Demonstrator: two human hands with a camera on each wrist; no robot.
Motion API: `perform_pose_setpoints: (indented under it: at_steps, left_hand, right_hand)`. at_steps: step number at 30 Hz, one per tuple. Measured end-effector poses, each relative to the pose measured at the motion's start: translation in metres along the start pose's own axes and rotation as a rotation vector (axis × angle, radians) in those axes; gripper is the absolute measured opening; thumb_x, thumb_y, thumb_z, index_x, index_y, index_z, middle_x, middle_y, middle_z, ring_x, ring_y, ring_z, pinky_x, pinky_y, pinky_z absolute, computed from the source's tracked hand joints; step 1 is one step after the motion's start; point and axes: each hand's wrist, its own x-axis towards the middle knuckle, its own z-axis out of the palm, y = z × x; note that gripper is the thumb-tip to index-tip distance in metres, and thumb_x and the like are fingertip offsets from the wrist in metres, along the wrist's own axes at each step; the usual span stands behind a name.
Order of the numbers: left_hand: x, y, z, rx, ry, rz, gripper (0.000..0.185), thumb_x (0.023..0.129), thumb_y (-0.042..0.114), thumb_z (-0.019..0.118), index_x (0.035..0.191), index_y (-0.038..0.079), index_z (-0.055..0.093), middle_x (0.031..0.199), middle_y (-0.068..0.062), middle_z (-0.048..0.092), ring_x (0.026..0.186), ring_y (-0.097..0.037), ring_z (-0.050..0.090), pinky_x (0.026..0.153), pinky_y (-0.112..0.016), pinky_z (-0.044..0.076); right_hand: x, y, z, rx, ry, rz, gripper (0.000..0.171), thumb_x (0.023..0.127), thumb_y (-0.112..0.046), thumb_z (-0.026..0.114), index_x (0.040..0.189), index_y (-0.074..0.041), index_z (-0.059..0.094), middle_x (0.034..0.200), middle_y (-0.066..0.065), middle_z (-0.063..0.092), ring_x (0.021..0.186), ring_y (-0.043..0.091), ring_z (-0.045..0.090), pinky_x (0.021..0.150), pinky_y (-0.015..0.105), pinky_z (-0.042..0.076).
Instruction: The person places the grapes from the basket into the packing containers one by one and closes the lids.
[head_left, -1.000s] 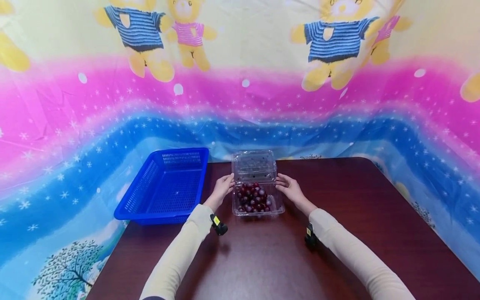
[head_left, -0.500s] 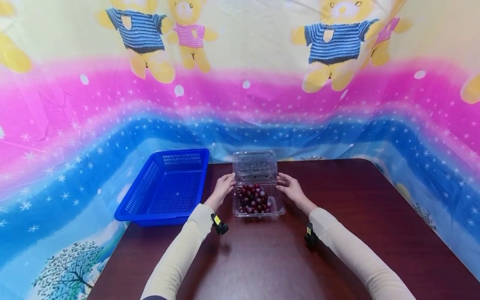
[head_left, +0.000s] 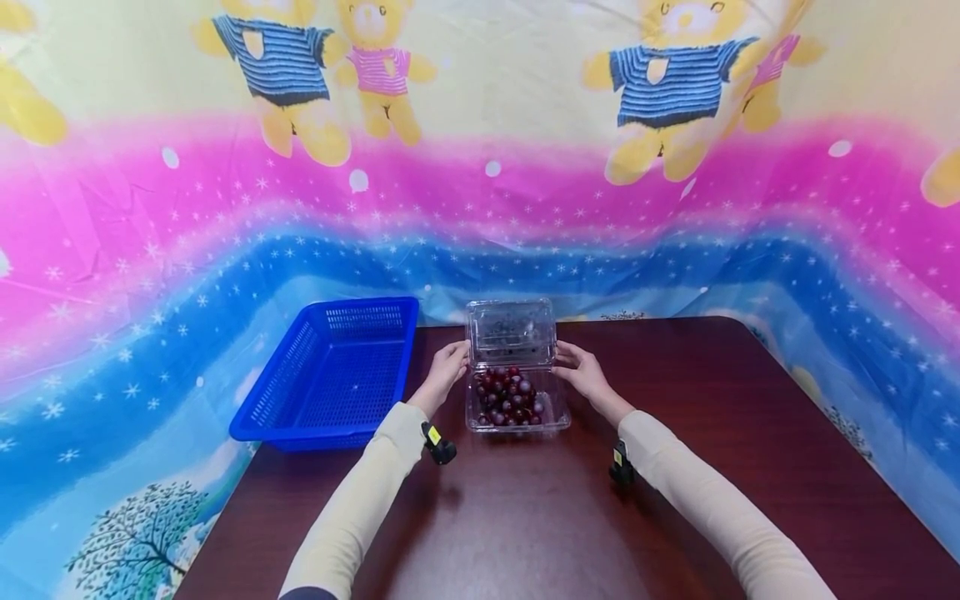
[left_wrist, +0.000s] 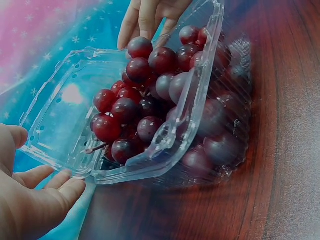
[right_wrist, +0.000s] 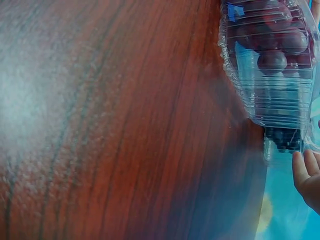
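Observation:
A clear plastic clamshell box stands at the back middle of the table, its lid raised at the back. Inside lies a bunch of dark red grapes, a bit of stem showing. My left hand holds the lid's left edge, thumb at one corner and fingers lower along the rim. At the right edge of the lid, my right hand holds it between thumb and fingers. Only a few of that hand's fingers show in the right wrist view.
A blue slotted plastic basket stands left of the box, partly past the table's left edge. The dark red wood table reaches back to a printed cloth backdrop with bears and snowflakes. Both wrists carry small black cameras.
Both hands have risen slightly along the lid's sides, and the lid has tipped a little more upright. The box base, grapes and basket stay in place.

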Motion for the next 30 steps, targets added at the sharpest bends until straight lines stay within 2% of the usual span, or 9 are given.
perform_pose_setpoints:
  at_steps: [7,19,30]
  left_hand:
    - [-0.001,0.003,0.0,0.001,-0.012,0.013,0.051,0.095,0.028,0.05,0.133,-0.005,0.043,0.136,-0.027,0.043,0.127,-0.038,0.041,0.106,-0.044,0.033]
    - [0.002,0.008,-0.001,-0.003,-0.019,0.029,0.053,0.095,0.03,0.051,0.135,-0.004,0.041,0.138,-0.026,0.041,0.128,-0.038,0.04,0.107,-0.045,0.031]
    - [0.003,0.015,0.0,-0.024,-0.038,0.033,0.053,0.096,0.03,0.05,0.136,-0.004,0.039,0.14,-0.026,0.039,0.13,-0.038,0.037,0.108,-0.046,0.029]
  right_hand:
    - [0.001,-0.003,0.0,0.005,0.003,0.011,0.058,0.085,0.004,0.06,0.138,0.006,0.036,0.132,0.028,0.046,0.121,0.039,0.046,0.096,0.041,0.044]
    - [0.003,-0.007,-0.005,-0.009,-0.008,-0.025,0.056,0.087,0.0,0.06,0.138,0.006,0.036,0.134,0.029,0.044,0.123,0.04,0.044,0.096,0.044,0.043]
    - [0.004,-0.014,-0.006,-0.005,-0.003,-0.025,0.055,0.089,-0.005,0.06,0.138,0.006,0.036,0.135,0.029,0.043,0.123,0.039,0.044,0.1,0.051,0.038]
